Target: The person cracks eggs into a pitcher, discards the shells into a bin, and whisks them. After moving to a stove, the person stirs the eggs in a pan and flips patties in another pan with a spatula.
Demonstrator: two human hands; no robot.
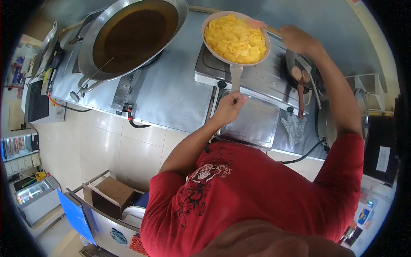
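Note:
A round pan (204,34) full of yellow scrambled egg (235,39) is over the left part of a two-burner gas stove (205,68). My left hand (229,108) is closed round the pan's handle (236,77), which points toward me. Above the stove's right part, my right hand (297,39) grips a spatula (256,24); its pinkish head touches the egg at the pan's upper right edge. A smaller dark pan (301,64) with brownish pieces in it and a metal utensil across it sits on the stove's right side.
A large wok (87,55) of dark oil, with a skimmer (75,97) at its rim, stands at upper left. A metal tray (252,120) and a clear plastic bag (294,130) are in front of the stove. Hoses hang at the counter edge. Behind at lower left is a cardboard box (113,190).

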